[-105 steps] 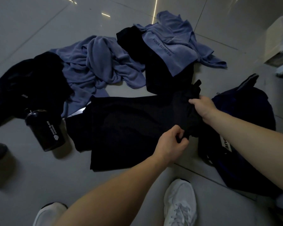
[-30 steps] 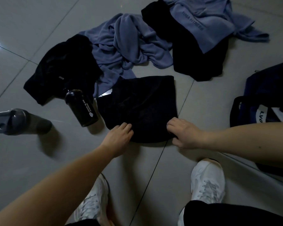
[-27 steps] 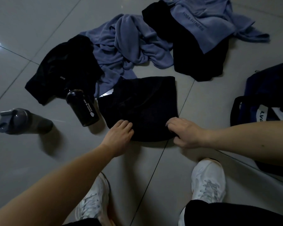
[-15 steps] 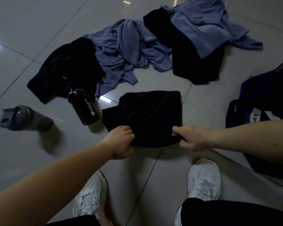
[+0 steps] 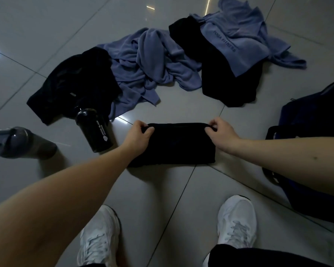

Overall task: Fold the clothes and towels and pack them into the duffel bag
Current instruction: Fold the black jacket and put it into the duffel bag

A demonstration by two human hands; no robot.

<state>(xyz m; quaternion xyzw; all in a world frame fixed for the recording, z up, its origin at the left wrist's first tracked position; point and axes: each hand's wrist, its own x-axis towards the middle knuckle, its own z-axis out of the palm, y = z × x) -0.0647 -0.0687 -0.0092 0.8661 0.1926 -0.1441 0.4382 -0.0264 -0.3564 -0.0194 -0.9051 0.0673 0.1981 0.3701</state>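
A black garment (image 5: 174,145) lies folded into a narrow rectangle on the tiled floor in front of my feet. My left hand (image 5: 138,134) pinches its far left corner and my right hand (image 5: 220,131) pinches its far right corner. The dark blue duffel bag (image 5: 314,132) sits at the right edge, partly behind my right forearm. Farther back lie a crumpled blue towel (image 5: 152,64), a blue towel with lettering (image 5: 237,45) over a black garment (image 5: 226,79), and another black garment (image 5: 71,83) at the left.
A black shaker bottle (image 5: 96,132) stands just left of the folded garment. A grey bottle (image 5: 19,143) lies on its side at the far left. My two white shoes (image 5: 237,222) are on the floor close below.
Both hands lifted the near edge of the black garment and carried it over to the far edge, halving it into a narrow rectangle. Earlier it was a long spread piece held at its right end.
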